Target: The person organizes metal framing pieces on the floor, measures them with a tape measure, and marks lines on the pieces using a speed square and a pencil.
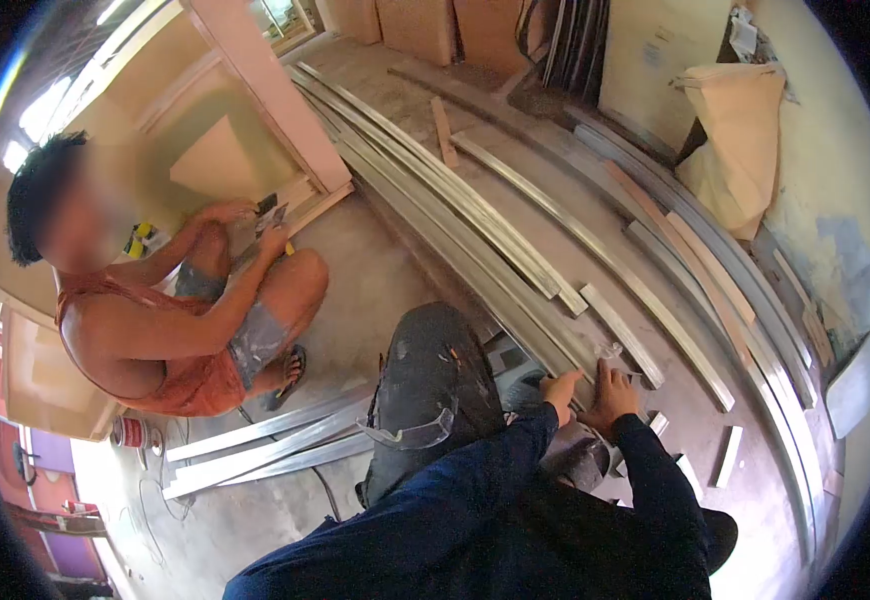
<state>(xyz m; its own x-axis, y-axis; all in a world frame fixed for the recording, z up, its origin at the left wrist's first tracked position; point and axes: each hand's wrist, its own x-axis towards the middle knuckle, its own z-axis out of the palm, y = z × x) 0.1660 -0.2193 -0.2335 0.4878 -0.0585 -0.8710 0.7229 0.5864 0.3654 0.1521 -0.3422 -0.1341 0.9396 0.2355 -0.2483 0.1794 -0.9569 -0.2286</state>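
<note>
Long silvery metal channels point(475, 265) lie across the floor, and the near end of one reaches my two hands. My left hand point(560, 396) is closed on the left side of that end, its fingers bent against the metal. Across from it, my right hand point(613, 400) presses its bent fingers on the same channel. A small crumpled, clear-looking scrap point(610, 351) shows by my right fingertips; what it is I cannot tell. Beside the right hand lies a short metal piece point(623, 335). My palms and the undersides of my fingers are hidden.
Clear safety glasses point(410, 430) rest across my dark trouser leg. At left a person point(165, 330) squats, holding a tool. More channels point(265, 445) lie at lower left near a wire spool point(133, 432). Wooden strips and metal lengths point(745, 300) run along the right wall. Short offcuts point(728, 457) lie nearby.
</note>
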